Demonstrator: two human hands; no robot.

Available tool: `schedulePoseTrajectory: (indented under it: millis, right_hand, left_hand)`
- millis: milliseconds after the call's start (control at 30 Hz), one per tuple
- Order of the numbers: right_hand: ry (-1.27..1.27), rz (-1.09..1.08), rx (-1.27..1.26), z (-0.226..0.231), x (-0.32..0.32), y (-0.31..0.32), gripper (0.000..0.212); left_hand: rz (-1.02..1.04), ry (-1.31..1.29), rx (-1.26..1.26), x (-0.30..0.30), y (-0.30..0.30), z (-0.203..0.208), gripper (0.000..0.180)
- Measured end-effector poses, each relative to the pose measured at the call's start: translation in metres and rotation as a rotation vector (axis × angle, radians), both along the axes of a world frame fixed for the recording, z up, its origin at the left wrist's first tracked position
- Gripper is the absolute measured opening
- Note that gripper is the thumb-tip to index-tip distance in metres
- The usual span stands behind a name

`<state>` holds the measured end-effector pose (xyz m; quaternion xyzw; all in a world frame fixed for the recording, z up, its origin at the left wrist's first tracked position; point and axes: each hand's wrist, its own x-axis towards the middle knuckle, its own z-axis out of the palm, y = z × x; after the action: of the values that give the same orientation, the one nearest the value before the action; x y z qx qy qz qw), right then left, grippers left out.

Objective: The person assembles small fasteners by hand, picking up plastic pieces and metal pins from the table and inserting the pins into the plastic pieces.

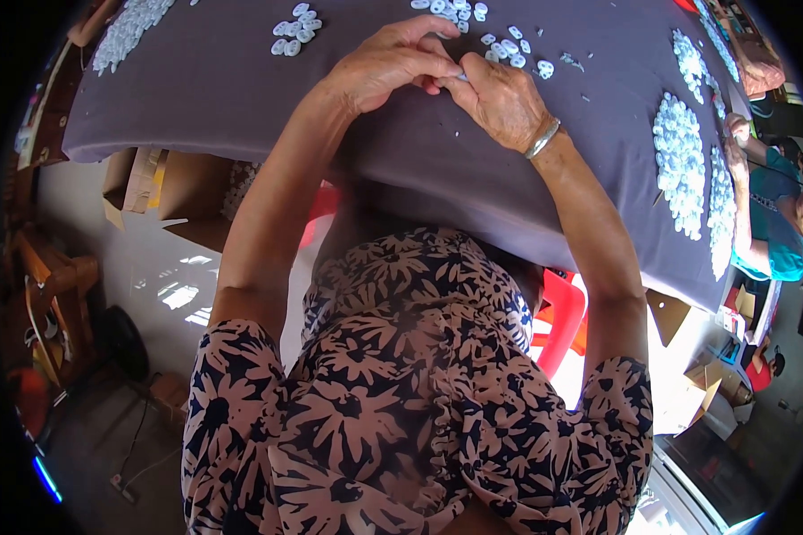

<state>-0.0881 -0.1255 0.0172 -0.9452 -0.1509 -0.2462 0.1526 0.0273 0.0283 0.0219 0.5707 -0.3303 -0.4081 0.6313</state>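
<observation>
Over the far part of the dark cloth, my left hand (393,67) and my right hand (506,100) meet fingertip to fingertip. Both are closed in a pinch on one small pale piece (462,77), mostly covered by the fingers. The right hand wears a silver bangle (542,139) at its wrist. Just beyond the hands lie loose white oval pieces with holes (509,46). Another small cluster of such oval pieces (296,30) rests to the left of my left hand. Small grey scraps (572,61) are scattered to the right.
The grey-purple cloth-covered table (214,98) bears larger heaps of white pieces at the far left (132,31) and right (680,165). A person in a teal top (781,218) works at the right edge. Below are an open cardboard box (196,192) and a red chair (559,321).
</observation>
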Motion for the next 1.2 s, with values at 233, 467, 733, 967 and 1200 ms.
schedulePoseTrajectory:
  millis: [233,467,733,967,1200]
  right_hand:
    - [0.02,0.005,-0.027,-0.002,0.005,-0.003,0.026]
    - [0.005,-0.043,0.012,0.005,0.003,0.007,0.031]
    - [-0.088,-0.03,0.167,0.006,-0.004,0.005,0.023]
    - [-0.011,-0.061,0.44,0.012,-0.003,0.002,0.028]
    - [0.045,-0.114,0.465,0.01,0.001,-0.001,0.034]
  left_hand:
    - [-0.328,-0.116,-0.411,0.011,-0.004,0.01,0.048]
    - [0.046,-0.236,0.088,0.006,0.009,0.02,0.034]
    - [0.645,-0.813,0.264,0.057,0.044,0.018,0.009]
    - [1.139,-0.971,0.367,0.088,0.069,0.002,0.013]
    - [1.305,-0.303,-0.328,0.092,0.065,0.0,0.01]
